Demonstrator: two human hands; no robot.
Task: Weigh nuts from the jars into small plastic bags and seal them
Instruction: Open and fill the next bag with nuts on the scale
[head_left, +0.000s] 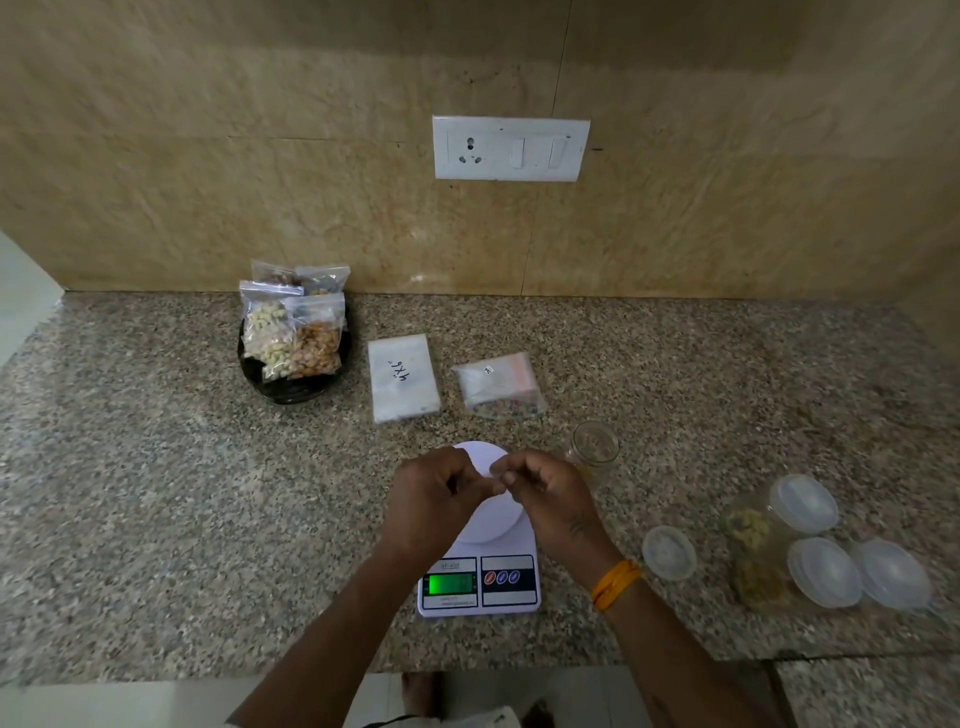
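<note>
A white digital scale with a lit green display stands near the counter's front edge. Above its round platform my left hand and my right hand meet, fingers curled. Their fingertips pinch a small clear plastic bag between them; it is thin, blurred and hard to make out. An open glass jar stands just right of the scale, its loose lid lying closer to me. Three lidded jars of nuts lie on their sides at the right.
A black bowl at the back left holds several filled, sealed bags of nuts. Two packs of unused bags lie behind the scale. A wall socket plate is on the tiled wall. The counter edge runs close to me.
</note>
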